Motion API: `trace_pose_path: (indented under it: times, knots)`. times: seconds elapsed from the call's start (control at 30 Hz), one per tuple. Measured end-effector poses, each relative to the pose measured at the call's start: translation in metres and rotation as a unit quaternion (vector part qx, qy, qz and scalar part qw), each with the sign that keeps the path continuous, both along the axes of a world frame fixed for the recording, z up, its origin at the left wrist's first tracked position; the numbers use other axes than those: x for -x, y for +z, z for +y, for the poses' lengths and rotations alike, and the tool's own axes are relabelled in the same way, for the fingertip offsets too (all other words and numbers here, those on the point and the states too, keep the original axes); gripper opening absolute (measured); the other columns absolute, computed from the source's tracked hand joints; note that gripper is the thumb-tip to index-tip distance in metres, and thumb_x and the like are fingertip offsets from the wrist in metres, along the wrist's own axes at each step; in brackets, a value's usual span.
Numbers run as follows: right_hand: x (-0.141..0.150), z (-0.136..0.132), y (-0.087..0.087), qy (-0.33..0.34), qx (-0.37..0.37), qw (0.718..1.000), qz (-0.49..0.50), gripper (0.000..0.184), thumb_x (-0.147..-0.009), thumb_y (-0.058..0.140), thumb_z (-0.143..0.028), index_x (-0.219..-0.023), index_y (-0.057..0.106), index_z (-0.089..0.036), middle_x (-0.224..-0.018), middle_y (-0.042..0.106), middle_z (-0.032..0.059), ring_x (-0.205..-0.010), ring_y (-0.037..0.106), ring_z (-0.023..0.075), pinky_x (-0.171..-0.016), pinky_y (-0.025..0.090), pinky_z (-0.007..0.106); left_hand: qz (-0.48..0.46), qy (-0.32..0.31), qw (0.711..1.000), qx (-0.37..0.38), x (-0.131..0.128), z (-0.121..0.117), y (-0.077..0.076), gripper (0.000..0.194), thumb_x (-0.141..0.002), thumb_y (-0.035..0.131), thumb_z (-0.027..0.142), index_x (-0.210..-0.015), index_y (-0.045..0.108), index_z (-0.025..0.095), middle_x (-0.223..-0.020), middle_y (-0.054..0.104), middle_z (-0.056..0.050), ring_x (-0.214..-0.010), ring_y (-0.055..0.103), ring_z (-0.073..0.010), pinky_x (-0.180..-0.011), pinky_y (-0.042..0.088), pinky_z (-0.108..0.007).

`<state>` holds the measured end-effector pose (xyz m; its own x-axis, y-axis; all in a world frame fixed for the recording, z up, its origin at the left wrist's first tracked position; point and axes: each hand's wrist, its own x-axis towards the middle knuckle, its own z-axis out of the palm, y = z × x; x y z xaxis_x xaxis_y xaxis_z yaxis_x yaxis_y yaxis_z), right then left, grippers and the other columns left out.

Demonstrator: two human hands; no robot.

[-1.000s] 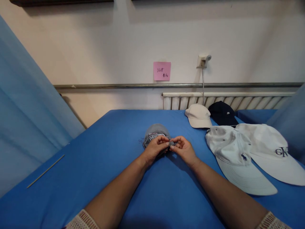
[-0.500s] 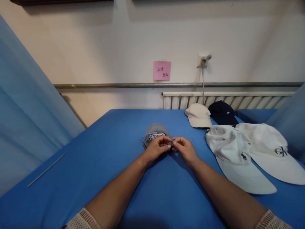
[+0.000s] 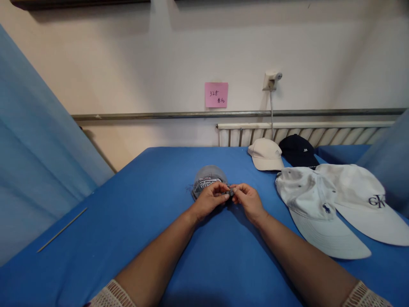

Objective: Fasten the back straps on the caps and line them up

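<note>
A grey cap with lettering on its front lies in the middle of the blue table. My left hand rests on its near edge with fingers curled, pinching a small grey part of the cap. My right hand meets it from the right and pinches the same small part between thumb and fingers. Most of the cap's brim is hidden under my hands.
Two white caps lie at the right, with a beige cap and a dark navy cap behind them. A thin stick lies at the left edge. A pink note hangs on the wall above a radiator.
My right hand has closed in slightly toward the left hand at the cap's near edge. The cap and the other caps have not moved.
</note>
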<state>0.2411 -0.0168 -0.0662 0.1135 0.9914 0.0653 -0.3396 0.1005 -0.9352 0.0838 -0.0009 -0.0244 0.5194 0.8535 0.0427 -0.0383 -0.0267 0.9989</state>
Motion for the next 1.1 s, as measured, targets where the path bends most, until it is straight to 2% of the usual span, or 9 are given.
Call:
trace_pose_path:
  times: [0.1, 0.2, 0.3, 0.4, 0.53, 0.63, 0.73, 0.87, 1.1]
  knots:
    - [-0.002, 0.000, 0.001, 0.014, 0.014, 1.000, 0.019, 0.029, -0.068, 0.074, -0.044, -0.074, 0.066, -0.017, -0.065, 0.063, -0.0006, -0.051, 0.052, 0.0084, -0.051, 0.041, 0.023, 0.000, -0.001, 1.000, -0.001, 0.000, 0.000, 0.001, 0.028, -0.071, 0.075, 0.032, -0.087, 0.058, 0.016, -0.079, 0.059, 0.000, -0.064, 0.053, -0.0088, -0.060, 0.041, -0.023]
    - [-0.003, 0.000, 0.002, 0.022, 0.015, 0.999, 0.022, 0.031, -0.067, 0.075, -0.045, -0.074, 0.065, -0.017, -0.060, 0.061, -0.0017, -0.051, 0.052, 0.0094, -0.052, 0.040, 0.023, 0.009, -0.001, 1.000, -0.015, 0.000, 0.000, -0.001, 0.031, -0.073, 0.073, 0.032, -0.096, 0.060, 0.017, -0.085, 0.061, -0.002, -0.070, 0.056, -0.0104, -0.064, 0.044, -0.024]
    - [-0.003, 0.000, 0.001, 0.013, 0.006, 1.000, 0.012, 0.032, -0.068, 0.074, -0.047, -0.071, 0.062, -0.018, -0.057, 0.060, -0.0020, -0.050, 0.051, 0.0101, -0.051, 0.039, 0.024, 0.050, 0.017, 0.995, -0.082, 0.000, 0.002, -0.005, 0.036, -0.071, 0.074, 0.027, -0.104, 0.062, 0.019, -0.095, 0.064, -0.004, -0.083, 0.059, -0.0141, -0.074, 0.047, -0.027]
    - [-0.002, 0.000, 0.000, 0.008, -0.002, 1.000, -0.005, 0.032, -0.069, 0.074, -0.048, -0.069, 0.061, -0.018, -0.053, 0.058, -0.0027, -0.049, 0.049, 0.0102, -0.051, 0.038, 0.024, 0.113, 0.062, 0.976, -0.174, -0.001, 0.001, -0.007, 0.031, -0.072, 0.072, 0.023, -0.102, 0.065, 0.019, -0.096, 0.066, -0.004, -0.086, 0.060, -0.0159, -0.079, 0.047, -0.029]
    - [-0.002, 0.000, 0.002, 0.002, -0.007, 1.000, -0.013, 0.032, -0.067, 0.074, -0.047, -0.070, 0.063, -0.018, -0.060, 0.061, -0.0011, -0.050, 0.050, 0.0094, -0.052, 0.039, 0.024, 0.187, 0.099, 0.943, -0.255, -0.002, -0.002, -0.005, 0.023, -0.076, 0.067, 0.023, -0.099, 0.066, 0.019, -0.093, 0.068, -0.003, -0.086, 0.061, -0.0167, -0.079, 0.048, -0.030]
    - [-0.002, -0.002, 0.004, 0.000, -0.010, 1.000, -0.012, 0.032, -0.064, 0.075, -0.047, -0.067, 0.062, -0.018, -0.073, 0.066, 0.0020, -0.051, 0.051, 0.0087, -0.052, 0.041, 0.025, 0.208, 0.113, 0.929, -0.284, -0.002, -0.004, -0.003, 0.019, -0.078, 0.065, 0.023, -0.096, 0.067, 0.019, -0.093, 0.069, -0.003, -0.086, 0.062, -0.0167, -0.081, 0.047, -0.030]
    - [-0.003, -0.002, 0.005, 0.008, -0.010, 1.000, -0.024, 0.030, -0.065, 0.074, -0.046, -0.067, 0.062, -0.018, -0.071, 0.066, 0.0018, -0.052, 0.051, 0.0093, -0.053, 0.042, 0.025, 0.211, 0.129, 0.921, -0.302, -0.001, -0.004, -0.002, 0.019, -0.078, 0.066, 0.023, -0.096, 0.068, 0.020, -0.093, 0.069, -0.003, -0.087, 0.062, -0.0174, -0.081, 0.047, -0.030]
    - [-0.004, -0.002, 0.004, 0.012, -0.001, 1.000, -0.025, 0.029, -0.066, 0.073, -0.046, -0.069, 0.064, -0.018, -0.065, 0.063, 0.0008, -0.052, 0.052, 0.0104, -0.052, 0.042, 0.025, 0.209, 0.110, 0.919, -0.317, 0.000, -0.003, 0.000, 0.021, -0.079, 0.065, 0.025, -0.099, 0.069, 0.021, -0.096, 0.069, -0.004, -0.089, 0.062, -0.0188, -0.084, 0.046, -0.032]
    - [-0.004, 0.000, 0.001, 0.003, 0.004, 1.000, -0.007, 0.030, -0.067, 0.074, -0.045, -0.070, 0.065, -0.017, -0.070, 0.064, 0.0022, -0.053, 0.052, 0.0104, -0.052, 0.041, 0.025, 0.230, 0.079, 0.907, -0.343, 0.002, -0.004, 0.006, 0.022, -0.080, 0.064, 0.024, -0.101, 0.070, 0.023, -0.098, 0.069, -0.004, -0.092, 0.062, -0.0202, -0.087, 0.044, -0.033]
